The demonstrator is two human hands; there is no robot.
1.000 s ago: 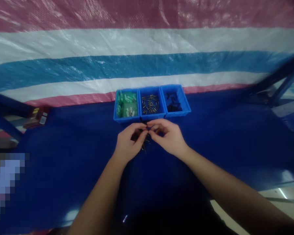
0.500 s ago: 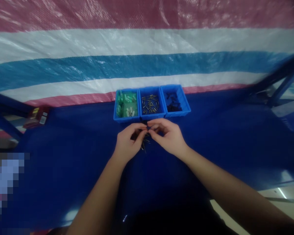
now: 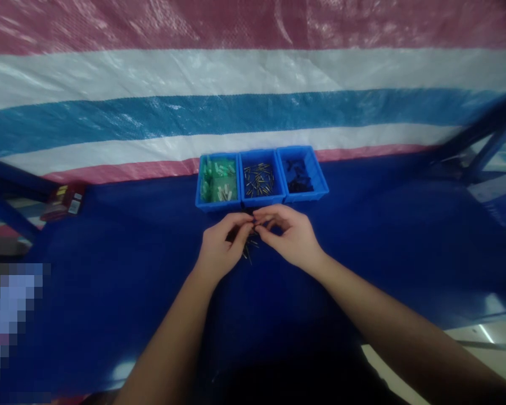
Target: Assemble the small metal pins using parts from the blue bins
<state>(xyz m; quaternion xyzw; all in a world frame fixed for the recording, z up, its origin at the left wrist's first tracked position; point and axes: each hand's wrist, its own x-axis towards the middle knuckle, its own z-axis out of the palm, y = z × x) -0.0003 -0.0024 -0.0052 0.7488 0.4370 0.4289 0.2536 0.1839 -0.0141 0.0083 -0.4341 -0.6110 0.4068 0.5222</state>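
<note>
My left hand (image 3: 224, 245) and my right hand (image 3: 290, 235) meet fingertip to fingertip over the blue table, just in front of the bins. Both are closed in a pinch, thumb against fingers. Whatever lies between the fingertips is too small and hidden to make out. Below the hands, partly covered by them, lie several thin brass-coloured pins (image 3: 249, 247) on the table. The middle blue bin (image 3: 262, 200) holds more of these slender metal pins (image 3: 259, 179).
The left blue bin (image 3: 217, 206) contains green and clear pieces (image 3: 222, 169); the right one (image 3: 307, 197) holds dark pieces (image 3: 297, 174). A dark red box (image 3: 63, 202) sits at the table's far left. Behind the blue table (image 3: 383, 225) hangs a striped sheet (image 3: 253, 112).
Both hands stay in nearly the same place, fingertips together. Only very slight finger movement shows; the bins and pins have not moved.
</note>
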